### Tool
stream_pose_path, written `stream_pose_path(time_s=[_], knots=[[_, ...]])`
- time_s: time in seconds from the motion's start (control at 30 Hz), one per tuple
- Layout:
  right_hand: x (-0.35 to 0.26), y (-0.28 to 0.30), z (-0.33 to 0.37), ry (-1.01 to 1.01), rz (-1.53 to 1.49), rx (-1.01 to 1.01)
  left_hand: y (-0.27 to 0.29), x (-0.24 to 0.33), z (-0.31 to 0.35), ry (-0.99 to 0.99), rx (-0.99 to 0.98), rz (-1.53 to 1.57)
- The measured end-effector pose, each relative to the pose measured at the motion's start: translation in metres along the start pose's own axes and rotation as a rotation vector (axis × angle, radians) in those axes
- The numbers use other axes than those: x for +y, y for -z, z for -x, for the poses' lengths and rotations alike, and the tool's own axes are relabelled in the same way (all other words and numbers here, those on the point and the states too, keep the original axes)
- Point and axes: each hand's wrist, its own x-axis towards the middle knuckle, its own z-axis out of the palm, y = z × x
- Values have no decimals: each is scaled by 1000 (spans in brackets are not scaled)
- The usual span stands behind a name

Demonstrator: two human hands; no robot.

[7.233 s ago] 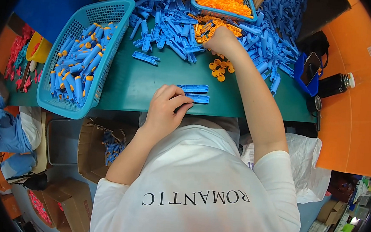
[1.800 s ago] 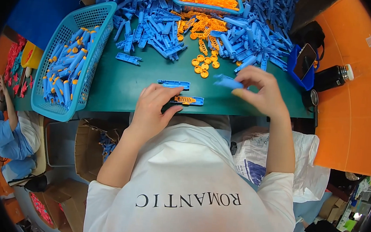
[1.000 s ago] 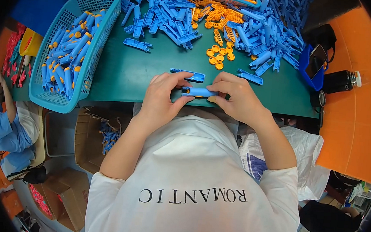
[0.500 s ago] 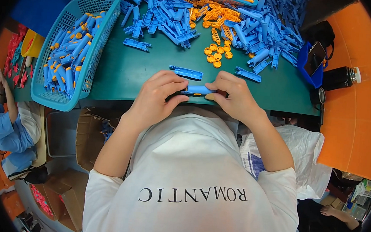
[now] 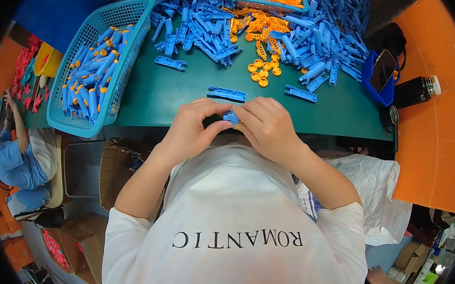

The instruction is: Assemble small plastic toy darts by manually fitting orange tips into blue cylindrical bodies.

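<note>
Close to the table's near edge, my left hand (image 5: 192, 124) and my right hand (image 5: 272, 128) meet around a blue plastic casing (image 5: 231, 116). Both hands are closed on it, and fingers hide most of its length. Just beyond them lies a long hollow blue shell half (image 5: 226, 93). A second shell half (image 5: 300, 93) rests to the right, and a third shell half (image 5: 170, 63) sits farther left. Several round orange caps (image 5: 263, 82) are grouped beyond my right hand.
At left stands a turquoise basket (image 5: 127, 75) of blue pieces with orange ends. Piled blue shells (image 5: 214, 37) and orange ladder-shaped strips (image 5: 261, 24) cover the far side. A blue tray (image 5: 370, 73) with a phone and a black bottle (image 5: 414, 91) are at right. Another person (image 5: 20, 158) sits left.
My right hand has moved left and closed over the casing, which now shows much less between my hands. The whole view has shifted slightly.
</note>
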Motion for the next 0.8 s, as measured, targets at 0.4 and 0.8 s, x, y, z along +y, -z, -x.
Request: stream_pose_path(time_s=[0.4,0.8], knots=[[-11,18,-21,119,-151,133,7,38,12,354,77,589],[-19,67,-29,-493,-929,-416,13,29,19,-644,239,-250]])
